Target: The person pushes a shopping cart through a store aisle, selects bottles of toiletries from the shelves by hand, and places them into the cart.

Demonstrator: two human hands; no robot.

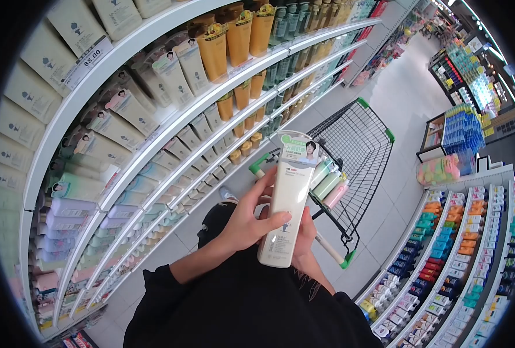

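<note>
A cream-white toiletry bottle (288,200) with small printing is in front of my body, tilted slightly. A clear-edged tag with a person's picture (301,148) hangs round its top. My left hand (249,214) grips the bottle from the left, thumb lying across its front. My right hand (305,235) wraps round its right side and back, its fingers partly hidden behind it. Just beyond the bottle is a black wire shopping cart (356,136) with green corners. Several bottles in green, white and pink (330,187) lie at its near end.
On my left, curved-looking white shelves (144,144) carry rows of cream tubes, orange tubes (213,53) and lilac bottles (66,216). At the right, another shelf unit (440,255) holds small coloured packs. A tiled aisle (399,87) runs past the cart towards more displays.
</note>
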